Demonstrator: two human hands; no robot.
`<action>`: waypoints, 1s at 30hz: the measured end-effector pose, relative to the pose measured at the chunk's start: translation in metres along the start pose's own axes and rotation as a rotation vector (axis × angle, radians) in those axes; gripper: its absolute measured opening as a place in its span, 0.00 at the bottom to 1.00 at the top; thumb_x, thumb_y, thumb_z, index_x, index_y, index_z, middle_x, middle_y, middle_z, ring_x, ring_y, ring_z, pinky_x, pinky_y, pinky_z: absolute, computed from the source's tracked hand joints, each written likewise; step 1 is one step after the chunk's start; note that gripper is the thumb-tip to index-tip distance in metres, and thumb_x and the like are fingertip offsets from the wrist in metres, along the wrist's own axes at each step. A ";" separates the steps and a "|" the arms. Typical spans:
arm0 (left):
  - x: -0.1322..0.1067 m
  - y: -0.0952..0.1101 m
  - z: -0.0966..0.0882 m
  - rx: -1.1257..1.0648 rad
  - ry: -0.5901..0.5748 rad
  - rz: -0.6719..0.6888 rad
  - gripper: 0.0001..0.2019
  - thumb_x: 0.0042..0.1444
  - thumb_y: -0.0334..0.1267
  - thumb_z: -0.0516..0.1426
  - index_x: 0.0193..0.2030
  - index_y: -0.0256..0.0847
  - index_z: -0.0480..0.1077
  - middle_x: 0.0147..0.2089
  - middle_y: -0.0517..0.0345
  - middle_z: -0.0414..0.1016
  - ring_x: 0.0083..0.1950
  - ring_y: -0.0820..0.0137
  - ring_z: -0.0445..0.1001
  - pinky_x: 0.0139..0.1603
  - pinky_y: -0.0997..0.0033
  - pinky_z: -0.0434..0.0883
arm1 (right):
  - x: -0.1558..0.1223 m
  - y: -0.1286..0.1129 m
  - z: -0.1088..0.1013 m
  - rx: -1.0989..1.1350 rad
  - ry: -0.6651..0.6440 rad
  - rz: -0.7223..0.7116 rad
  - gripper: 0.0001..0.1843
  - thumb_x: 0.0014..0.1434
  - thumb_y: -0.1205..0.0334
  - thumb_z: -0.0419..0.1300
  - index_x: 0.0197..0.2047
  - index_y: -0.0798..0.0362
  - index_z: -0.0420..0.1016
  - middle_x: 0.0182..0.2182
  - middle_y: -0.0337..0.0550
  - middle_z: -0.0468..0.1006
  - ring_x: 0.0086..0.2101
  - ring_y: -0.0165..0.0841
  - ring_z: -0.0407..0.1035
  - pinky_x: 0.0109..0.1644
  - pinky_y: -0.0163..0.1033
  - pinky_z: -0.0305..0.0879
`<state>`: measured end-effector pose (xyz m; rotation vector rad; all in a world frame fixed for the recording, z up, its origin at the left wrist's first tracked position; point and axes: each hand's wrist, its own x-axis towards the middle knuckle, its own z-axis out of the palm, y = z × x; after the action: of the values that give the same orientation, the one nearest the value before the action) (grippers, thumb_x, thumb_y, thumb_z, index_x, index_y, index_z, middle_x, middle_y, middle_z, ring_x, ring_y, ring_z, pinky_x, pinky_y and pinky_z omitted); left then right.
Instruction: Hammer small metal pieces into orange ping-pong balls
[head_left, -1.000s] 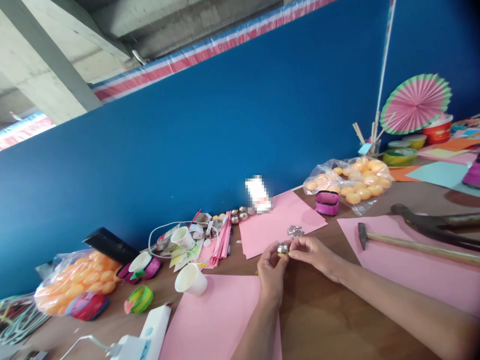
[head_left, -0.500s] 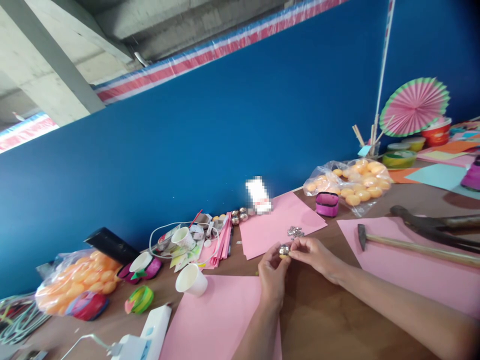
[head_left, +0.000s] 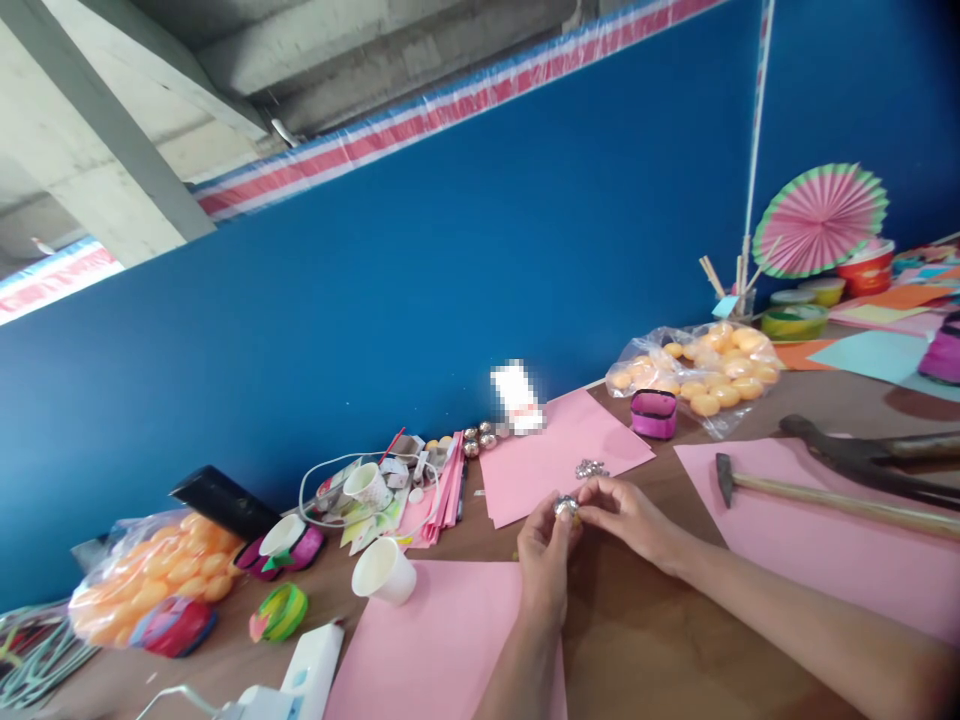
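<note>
Shiny silver ball with yellowish underside (head_left: 566, 507), pinched in the curled left hand (head_left: 543, 553) over the brown wooden table (head_left: 637, 635); right hand (head_left: 624, 515) bunched close beside, any hold unclear. Apparently mid-fingertip-work, calling next for steady left support.

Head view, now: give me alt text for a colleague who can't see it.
A left hand holds a small shiny silver ball above a brown tabletop, with the right hand's fingertips close beside it. Just beyond, small silver pieces lie piled on pink paper. A wooden-handled hammer lies to the right, a white paper cup to the left.
</note>
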<state>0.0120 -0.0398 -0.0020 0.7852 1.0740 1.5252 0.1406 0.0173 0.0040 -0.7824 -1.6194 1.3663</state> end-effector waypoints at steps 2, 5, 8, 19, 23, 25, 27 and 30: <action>0.001 0.000 0.000 0.005 0.007 0.006 0.20 0.48 0.41 0.58 0.49 0.38 0.67 0.48 0.48 0.71 0.50 0.62 0.69 0.50 0.62 0.67 | 0.001 0.002 0.000 -0.028 -0.004 -0.025 0.09 0.50 0.57 0.60 0.32 0.53 0.66 0.29 0.38 0.72 0.33 0.32 0.67 0.39 0.37 0.63; 0.002 0.000 0.001 -0.010 0.018 0.007 0.20 0.47 0.42 0.59 0.47 0.37 0.68 0.47 0.48 0.72 0.47 0.63 0.71 0.49 0.62 0.67 | 0.001 0.004 0.000 -0.057 -0.009 -0.050 0.09 0.50 0.59 0.60 0.33 0.53 0.66 0.30 0.38 0.72 0.34 0.32 0.67 0.39 0.37 0.64; 0.002 0.002 0.002 -0.055 0.016 -0.013 0.20 0.46 0.42 0.59 0.46 0.37 0.68 0.45 0.47 0.73 0.45 0.64 0.72 0.48 0.63 0.68 | 0.001 0.003 0.000 -0.076 -0.003 -0.057 0.09 0.51 0.58 0.59 0.34 0.53 0.66 0.30 0.39 0.72 0.33 0.32 0.68 0.38 0.37 0.65; 0.009 0.002 -0.006 -0.265 -0.012 -0.060 0.20 0.49 0.40 0.58 0.49 0.38 0.66 0.41 0.52 0.74 0.38 0.72 0.73 0.43 0.71 0.69 | -0.004 -0.036 -0.001 -0.271 0.060 -0.183 0.09 0.56 0.56 0.52 0.36 0.53 0.65 0.33 0.41 0.72 0.34 0.31 0.68 0.36 0.34 0.66; 0.010 0.002 -0.007 -0.276 -0.051 -0.046 0.19 0.47 0.38 0.59 0.48 0.37 0.67 0.39 0.52 0.74 0.38 0.72 0.74 0.44 0.70 0.69 | -0.017 -0.056 -0.005 -0.416 -0.014 -0.234 0.07 0.56 0.59 0.52 0.36 0.52 0.67 0.32 0.41 0.73 0.32 0.30 0.68 0.36 0.34 0.65; 0.010 0.002 -0.008 -0.263 -0.047 -0.032 0.19 0.48 0.38 0.59 0.48 0.37 0.67 0.38 0.53 0.75 0.39 0.72 0.74 0.44 0.70 0.70 | -0.029 -0.057 -0.016 -0.522 -0.024 -0.248 0.07 0.56 0.61 0.52 0.37 0.52 0.68 0.32 0.40 0.73 0.31 0.29 0.68 0.35 0.34 0.65; 0.010 0.001 -0.009 -0.251 -0.026 -0.031 0.20 0.47 0.38 0.59 0.48 0.37 0.67 0.37 0.53 0.75 0.37 0.72 0.74 0.42 0.71 0.71 | -0.044 -0.054 -0.036 -0.649 -0.001 -0.249 0.07 0.55 0.62 0.52 0.38 0.51 0.68 0.33 0.41 0.73 0.32 0.30 0.68 0.36 0.35 0.65; 0.011 0.000 -0.011 -0.246 -0.009 -0.051 0.20 0.47 0.38 0.59 0.48 0.37 0.67 0.36 0.52 0.75 0.35 0.72 0.75 0.38 0.73 0.72 | -0.071 -0.048 -0.079 -0.884 0.118 -0.214 0.11 0.54 0.63 0.51 0.41 0.51 0.68 0.39 0.45 0.73 0.39 0.35 0.67 0.42 0.38 0.63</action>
<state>-0.0001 -0.0312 -0.0070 0.5897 0.8724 1.5726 0.2454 -0.0203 0.0391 -1.1106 -2.1380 0.3939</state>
